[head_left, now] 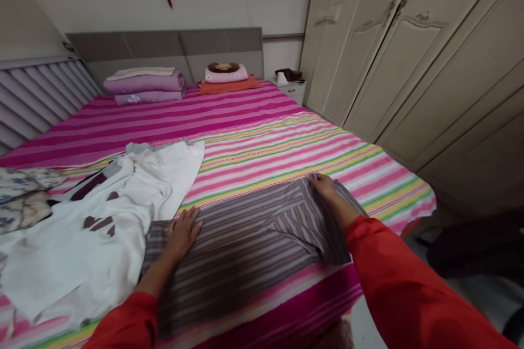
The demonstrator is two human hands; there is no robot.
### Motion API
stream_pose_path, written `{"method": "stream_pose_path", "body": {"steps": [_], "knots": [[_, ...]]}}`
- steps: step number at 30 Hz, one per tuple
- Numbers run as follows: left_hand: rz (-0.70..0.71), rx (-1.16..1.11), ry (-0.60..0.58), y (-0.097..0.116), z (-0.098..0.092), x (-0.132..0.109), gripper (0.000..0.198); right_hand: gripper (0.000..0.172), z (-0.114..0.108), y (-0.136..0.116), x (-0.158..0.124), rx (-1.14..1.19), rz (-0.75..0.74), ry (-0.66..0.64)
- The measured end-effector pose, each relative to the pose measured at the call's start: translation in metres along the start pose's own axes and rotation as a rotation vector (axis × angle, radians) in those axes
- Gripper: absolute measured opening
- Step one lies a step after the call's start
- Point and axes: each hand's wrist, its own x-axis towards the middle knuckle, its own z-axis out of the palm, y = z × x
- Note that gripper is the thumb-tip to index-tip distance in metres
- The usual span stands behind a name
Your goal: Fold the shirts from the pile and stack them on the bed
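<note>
A grey and brown striped shirt (237, 262) lies spread across the near side of the bed, one sleeve folded over its body at the right. My left hand (183, 232) rests flat on the shirt's left part, fingers stretched out. At the upper right edge of the shirt, my right hand (324, 186) pinches the striped cloth between closed fingers. Just left of the shirt is a crumpled white garment (135, 196) with dark brown printed shapes.
Floral clothes (24, 191) are heaped at the far left. Folded purple bedding (143, 84) and a pink pillow (225, 73) sit by the headboard (155, 46). A nightstand (292, 90) and tall wardrobe (393, 43) stand along the right. The striped bedsheet (262, 147) covers the bed.
</note>
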Motion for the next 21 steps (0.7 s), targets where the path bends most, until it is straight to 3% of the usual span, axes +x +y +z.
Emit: {"method": "stream_pose_path", "body": {"steps": [5, 10, 13, 15, 17, 21], "knots": [[-0.035, 0.132, 0.073, -0.007, 0.006, -0.016, 0.053, 0.031, 0.007, -0.003, -0.011, -0.199, 0.054, -0.007], [-0.043, 0.131, 0.107, -0.023, -0.006, -0.010, 0.050, 0.038, 0.005, -0.011, -0.019, -0.313, 0.009, 0.020], [-0.038, 0.209, 0.126, -0.034, -0.024, -0.007, 0.051, 0.062, -0.002, -0.012, -0.012, -0.389, -0.163, 0.037], [-0.032, 0.270, 0.065, -0.034, -0.037, -0.006, 0.048, 0.074, -0.006, -0.009, -0.005, -0.444, -0.233, -0.049], [-0.039, 0.306, -0.028, -0.030, -0.050, -0.003, 0.042, 0.067, -0.009, -0.004, 0.000, -0.471, -0.214, -0.177], [-0.044, 0.330, -0.127, -0.020, -0.064, 0.000, 0.034, 0.036, -0.012, 0.003, 0.004, -0.462, -0.234, -0.325]]}}
